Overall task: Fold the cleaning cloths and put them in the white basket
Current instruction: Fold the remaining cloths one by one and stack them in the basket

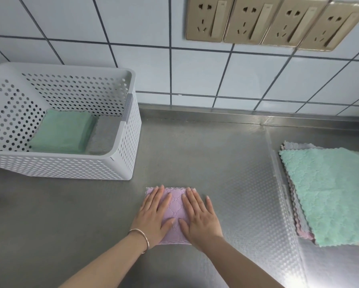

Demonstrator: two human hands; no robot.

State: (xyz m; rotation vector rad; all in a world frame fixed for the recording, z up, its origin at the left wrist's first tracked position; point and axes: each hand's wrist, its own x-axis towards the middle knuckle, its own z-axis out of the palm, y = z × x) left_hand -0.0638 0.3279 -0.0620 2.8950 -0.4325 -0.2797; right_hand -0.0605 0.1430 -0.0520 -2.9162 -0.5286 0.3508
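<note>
A folded purple cloth (176, 206) lies flat on the steel counter near the front middle. My left hand (153, 215) presses on its left half with straight fingers, a bangle on the wrist. My right hand (201, 219) presses flat on its right half. The white perforated basket (120, 163) stands at the left. Inside it lie a folded green cloth (62, 132) and a folded grey cloth (103, 136) side by side. At the right sits a stack of unfolded cloths (294, 196) with a green cloth (330, 194) on top.
The steel counter (195, 146) ends at a tiled wall (195, 75) behind. A row of gold wall sockets (267, 19) is mounted at the upper right. A clear embossed mat (257, 194) covers the counter's right part.
</note>
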